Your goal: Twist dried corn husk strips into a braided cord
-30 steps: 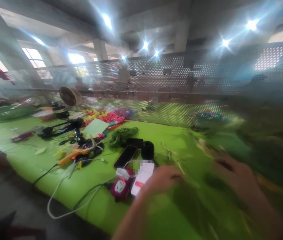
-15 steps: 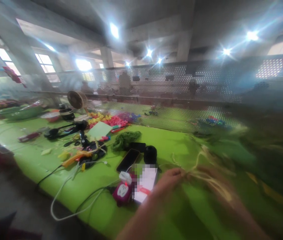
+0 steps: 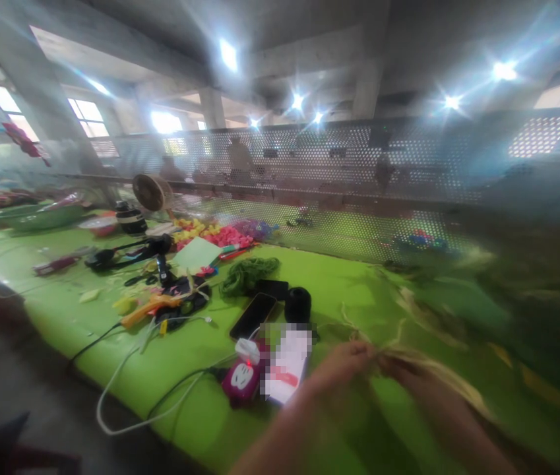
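Observation:
My left hand (image 3: 346,361) is pinched round pale straw-coloured strands (image 3: 450,373), above the green tabletop. Close against it, my right hand (image 3: 403,369) grips the same strands, which trail over that hand toward the lower right. Loose ends stick up around the fingertips. Blur keeps me from telling whether the strands are knotted. Left of my left hand lies a lit phone (image 3: 287,366) beside a purple power socket (image 3: 243,379). A black spool (image 3: 298,305) stands behind the lit phone, and a dark phone (image 3: 254,315) lies to its left.
Green fibre (image 3: 247,274) is heaped behind the phones. An orange glue gun (image 3: 151,309) with a cord lies to the left, near white cable loops (image 3: 106,409). Farther back are pink and yellow pieces (image 3: 215,234), a small fan (image 3: 151,192) and a perforated metal partition (image 3: 309,158).
My right hand has drawn in toward my left. The strands over it now run in a closer bundle to the lower right. My left hand has shifted slightly right.

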Tool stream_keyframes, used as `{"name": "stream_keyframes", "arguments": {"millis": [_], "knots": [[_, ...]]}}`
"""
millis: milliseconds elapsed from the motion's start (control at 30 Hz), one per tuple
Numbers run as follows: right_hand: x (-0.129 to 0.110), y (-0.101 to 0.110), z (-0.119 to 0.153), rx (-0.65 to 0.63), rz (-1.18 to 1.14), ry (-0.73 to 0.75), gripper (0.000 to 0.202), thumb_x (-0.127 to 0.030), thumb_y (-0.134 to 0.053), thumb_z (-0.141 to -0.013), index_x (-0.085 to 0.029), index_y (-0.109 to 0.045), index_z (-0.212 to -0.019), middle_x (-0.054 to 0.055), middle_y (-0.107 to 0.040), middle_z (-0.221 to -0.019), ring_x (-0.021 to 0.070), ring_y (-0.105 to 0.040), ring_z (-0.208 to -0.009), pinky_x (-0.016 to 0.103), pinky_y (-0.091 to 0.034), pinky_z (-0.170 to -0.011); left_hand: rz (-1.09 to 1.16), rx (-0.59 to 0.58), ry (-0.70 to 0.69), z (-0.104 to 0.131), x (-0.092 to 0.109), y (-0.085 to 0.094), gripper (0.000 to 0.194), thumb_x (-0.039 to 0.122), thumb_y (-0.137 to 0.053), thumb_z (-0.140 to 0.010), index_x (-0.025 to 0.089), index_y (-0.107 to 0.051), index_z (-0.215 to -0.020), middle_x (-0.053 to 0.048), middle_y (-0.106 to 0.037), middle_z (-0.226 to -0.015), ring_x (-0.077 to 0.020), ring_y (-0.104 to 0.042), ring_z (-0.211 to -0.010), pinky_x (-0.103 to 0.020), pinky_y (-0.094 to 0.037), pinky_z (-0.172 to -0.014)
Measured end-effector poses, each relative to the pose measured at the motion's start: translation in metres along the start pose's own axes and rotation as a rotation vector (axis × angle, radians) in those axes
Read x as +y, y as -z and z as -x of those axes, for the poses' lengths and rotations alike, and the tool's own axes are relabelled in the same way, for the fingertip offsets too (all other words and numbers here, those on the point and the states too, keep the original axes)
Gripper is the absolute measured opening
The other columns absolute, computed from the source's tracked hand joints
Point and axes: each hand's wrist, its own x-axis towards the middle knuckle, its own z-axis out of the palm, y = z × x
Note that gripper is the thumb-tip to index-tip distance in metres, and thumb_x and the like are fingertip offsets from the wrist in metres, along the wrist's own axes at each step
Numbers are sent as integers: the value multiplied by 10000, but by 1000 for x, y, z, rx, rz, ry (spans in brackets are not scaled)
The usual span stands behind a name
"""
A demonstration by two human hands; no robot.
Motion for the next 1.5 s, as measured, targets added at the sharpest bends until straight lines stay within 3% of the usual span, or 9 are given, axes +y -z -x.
{"name": "stream_keyframes", "arguments": {"millis": [167, 267, 367, 533, 767, 933, 1100, 1233, 1500], "knots": [[22, -1, -5, -85, -19, -232, 423, -633, -595, -717, -241, -745, -769, 38, -716, -578, 250, -677, -577, 329, -531, -542, 15, 17, 8, 0, -2, 3, 349, 505, -700, -753, 167, -661, -830, -21, -547, -726, -109, -440, -641, -245, -327, -602], [22, -2, -7, -103, -90, -194, 388, -582, -601, -724, -224, -741, -779, 46, -747, -658, 237, -684, -597, 320, -535, -570, -4, 22, -20, -4, -8, 5, 339, 506, -662, -783, 173, -649, -849, -14, -543, -737, -107, -434, -635, -239, -321, -595], [13, -5, -6, -68, -62, -130, 337, -513, -613, -720, -218, -758, -798, 54, -766, -709, 241, -688, -614, 325, -540, -570, -49, 104, -72, -10, -17, 5, 310, 487, -612, -826, 180, -634, -867, -11, -544, -756, -111, -431, -646, -237, -320, -599], [12, -11, -2, 47, -15, -48, 274, -458, -641, -721, -245, -786, -814, 53, -790, -865, 277, -713, -840, 357, -549, -757, -225, 250, -205, -15, -22, 1, 199, 352, -528, -890, 179, -579, -806, -13, -552, -805, -134, -449, -735, -255, -334, -677], [11, -21, 5, 62, -103, -168, 286, -460, -632, -689, -213, -766, -739, 31, -734, -643, 214, -634, -572, 295, -495, -540, -369, 394, -228, -8, -17, -10, 216, 336, -529, -894, 195, -539, -730, -5, -520, -734, -152, -409, -718, -266, -293, -641], [10, -27, 12, 48, -138, -161, 253, -428, -602, -717, -215, -737, -738, 10, -684, -595, 179, -576, -540, 270, -466, -525, -450, 463, -284, -9, -20, -14, 187, 268, -541, -881, 197, -529, -709, -3, -516, -723, -147, -407, -688, -266, -292, -638], [12, -25, 14, 63, -79, -139, 237, -424, -585, -740, -220, -695, -691, 7, -694, -635, 162, -561, -539, 252, -425, -496, -633, 479, -295, -10, -22, -19, 197, 168, -478, -886, 190, -506, -692, 1, -522, -698, -134, -411, -651, -256, -292, -619], [16, -22, 16, 68, 10, -56, 253, -447, -564, -795, -240, -700, -743, 4, -718, -682, 183, -630, -615, 256, -460, -551, -731, 464, -286, -10, -23, -18, 178, 107, -469, -862, 183, -529, -713, 2, -564, -712, -122, -442, -639, -249, -300, -610], [34, -4, -1, -21, 260, 225, 329, -374, -524, -854, -264, -680, -1122, 50, -766, -997, 209, -702, -781, 309, -536, -700, -695, 275, -244, -17, -29, 5, 170, 145, -491, -862, 178, -658, -859, -32, -676, -853, -155, -563, -758, -256, -392, -680]]}}
